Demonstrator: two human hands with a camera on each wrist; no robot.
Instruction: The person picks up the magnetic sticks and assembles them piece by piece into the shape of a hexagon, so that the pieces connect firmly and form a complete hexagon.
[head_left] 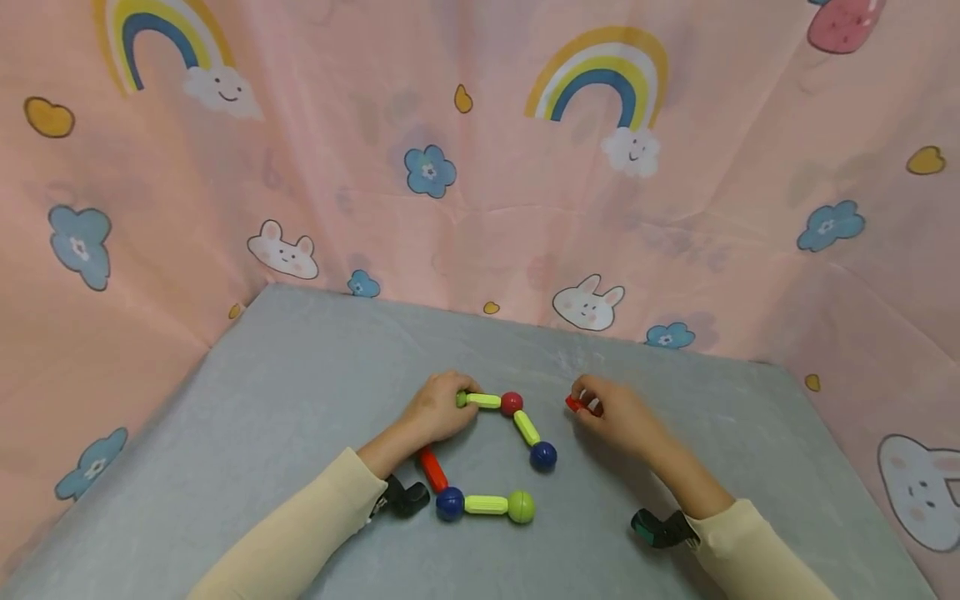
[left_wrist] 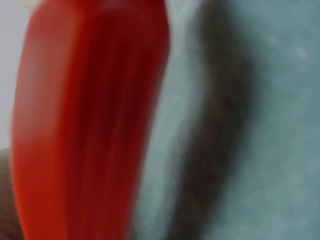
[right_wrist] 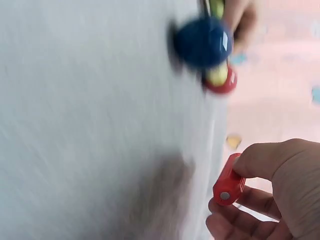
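My left hand (head_left: pixel 441 408) grips a green ball (head_left: pixel 461 399) at the far left of a chain of magnetic rods and balls. From that ball run a yellow-green rod (head_left: pixel 483 401), a red ball (head_left: pixel 512 404), another yellow-green rod (head_left: pixel 527 428) and a dark blue ball (head_left: pixel 543 457). A red rod (head_left: pixel 433 469) emerges under the left wrist, filling much of the left wrist view. It meets a blue ball (head_left: pixel 450 504), a yellow-green rod (head_left: pixel 486 505) and a light green ball (head_left: pixel 521 507). Off to the right, my right hand (head_left: pixel 618 417) pinches a short red magnetic rod (right_wrist: pixel 229 181), its silver end showing.
The pieces lie on a grey tabletop (head_left: pixel 315 358). A pink patterned curtain (head_left: pixel 510 233) hangs along the back and sides. Black wrist cameras (head_left: pixel 660 529) are strapped to both wrists.
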